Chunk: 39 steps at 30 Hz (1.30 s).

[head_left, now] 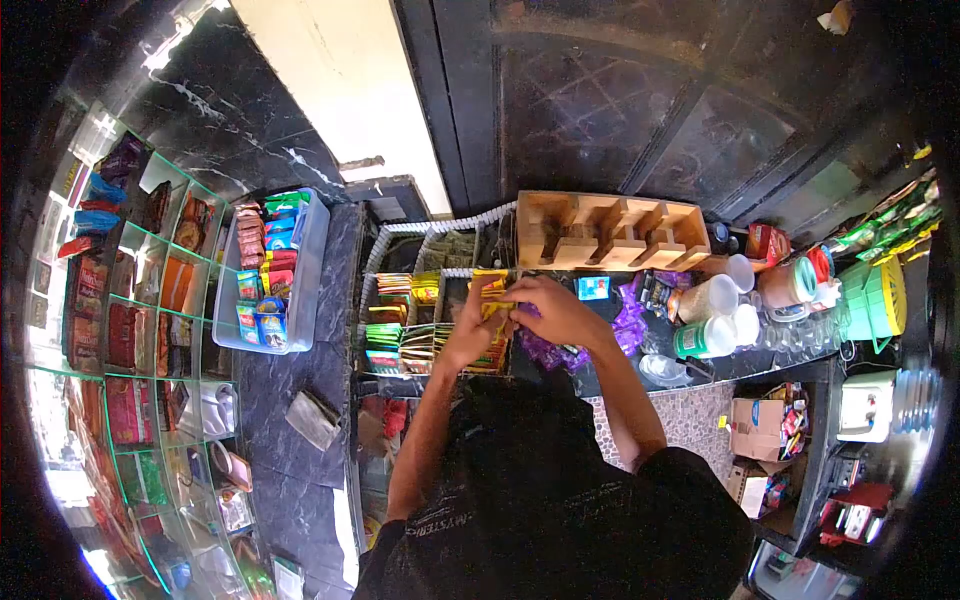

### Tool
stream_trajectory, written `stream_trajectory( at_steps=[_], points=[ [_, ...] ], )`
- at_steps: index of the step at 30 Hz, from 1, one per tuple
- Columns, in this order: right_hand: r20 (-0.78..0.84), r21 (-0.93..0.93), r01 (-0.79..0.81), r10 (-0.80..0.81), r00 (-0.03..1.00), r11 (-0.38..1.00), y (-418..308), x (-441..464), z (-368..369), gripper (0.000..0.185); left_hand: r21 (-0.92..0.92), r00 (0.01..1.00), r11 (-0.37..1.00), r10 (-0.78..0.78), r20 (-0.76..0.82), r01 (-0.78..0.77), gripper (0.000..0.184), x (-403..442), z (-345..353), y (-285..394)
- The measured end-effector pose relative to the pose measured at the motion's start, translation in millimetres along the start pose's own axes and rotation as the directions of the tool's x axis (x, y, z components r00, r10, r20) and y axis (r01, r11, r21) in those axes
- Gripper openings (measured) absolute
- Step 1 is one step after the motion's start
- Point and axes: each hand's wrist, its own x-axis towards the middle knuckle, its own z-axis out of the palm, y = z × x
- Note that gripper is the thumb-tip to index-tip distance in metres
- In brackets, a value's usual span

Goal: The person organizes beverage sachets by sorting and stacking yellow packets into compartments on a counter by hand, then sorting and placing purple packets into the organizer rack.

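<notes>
My left hand (468, 340) and my right hand (562, 314) meet over the right side of a divided basket (440, 271) with a white woven rim. Between their fingers is a small yellow sachet (493, 308), pinched from both sides; my fingers cover part of it. Rows of yellow sachets (425, 290) and green sachets (383, 335) stand upright in the compartments to the left of my hands. Just right of my right hand, crumpled purple plastic (628, 325) and a small blue packet (592, 288) lie on the counter.
A wooden rack (612, 231) with slots stands behind the basket. Jars (708, 298) and a green bucket (872, 303) crowd the right. On the left, a clear plastic bin (322, 250) of packets sits on the dark counter (290, 400), beside glass shelves (115, 300) of snacks.
</notes>
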Motion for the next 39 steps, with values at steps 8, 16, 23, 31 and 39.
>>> stream_trajectory(
  at_steps=[8,16,23,31,39],
  points=[
    [0.059,0.033,0.038,-0.04,0.997,0.999,-5.4,2.4,-27.5,0.017,-0.028,0.989,0.995,-0.089,0.119,0.093,0.048,-6.0,7.1,7.3],
    [0.16,0.089,0.008,-0.022,0.987,0.996,-2.5,6.6,-31.3,0.022,0.092,0.831,0.891,-0.448,0.33,0.444,0.026,-5.8,-0.9,0.4],
    [0.31,0.085,0.036,-0.061,0.949,0.996,-12.0,29.5,-23.6,0.025,-0.091,0.833,0.874,-0.417,0.365,0.477,0.026,-16.3,-13.4,1.6],
    [0.422,0.131,0.091,-0.139,0.896,0.987,-8.3,73.6,11.1,0.027,-0.036,0.837,0.862,-0.48,0.261,0.506,0.037,-29.5,-50.4,-11.2],
    [0.119,0.089,0.106,-0.116,0.986,0.99,16.3,128.2,69.7,0.021,-0.205,0.726,0.977,-0.179,-0.664,0.054,0.038,-40.8,-114.5,-66.2]
  ],
)
